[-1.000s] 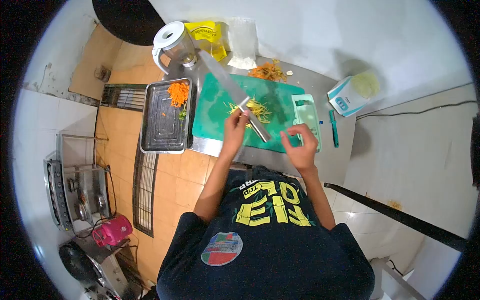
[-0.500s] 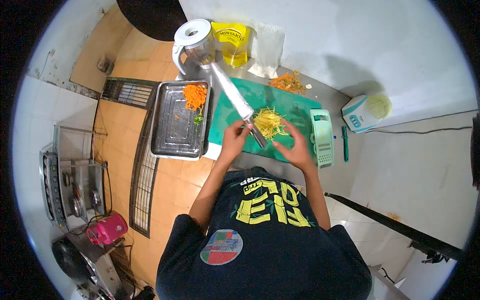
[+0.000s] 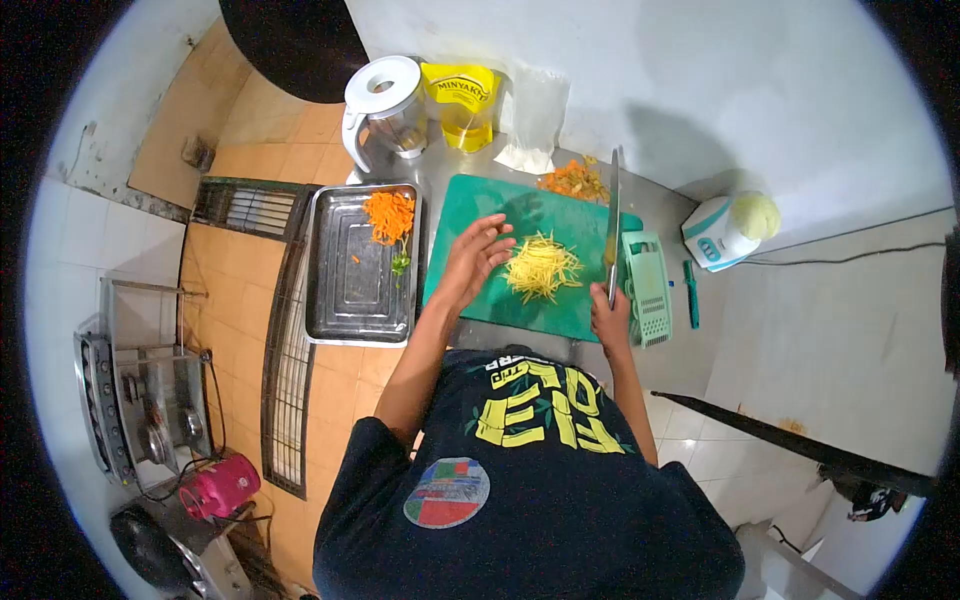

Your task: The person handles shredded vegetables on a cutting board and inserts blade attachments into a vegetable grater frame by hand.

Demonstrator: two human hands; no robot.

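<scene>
My right hand [image 3: 610,318] is wrapped round the handle of a large knife [image 3: 613,215], its blade pointing away from me over the right side of the green cutting board [image 3: 470,215]. A pile of thin yellow vegetable strips [image 3: 541,268] lies in the middle of the board. Just left of the pile, my left hand [image 3: 476,260] is raised with fingers apart and holds nothing. A green grater [image 3: 648,290] stands at the board's right edge, close to the knife hand.
To the left is a metal tray [image 3: 358,325] with orange shreds [image 3: 390,217] and green bits [image 3: 401,263]. Behind stand a blender jug [image 3: 395,120], a yellow pouch [image 3: 466,110] and a clear bag [image 3: 532,115]. Vegetable scraps [image 3: 575,180], a white-and-teal appliance [image 3: 712,235] and a teal-handled tool [image 3: 691,293] are rightward.
The knife has passed from my left hand to my right and moved to the board's right side. My left hand has let go and moved up beside the strips. The view has shifted slightly.
</scene>
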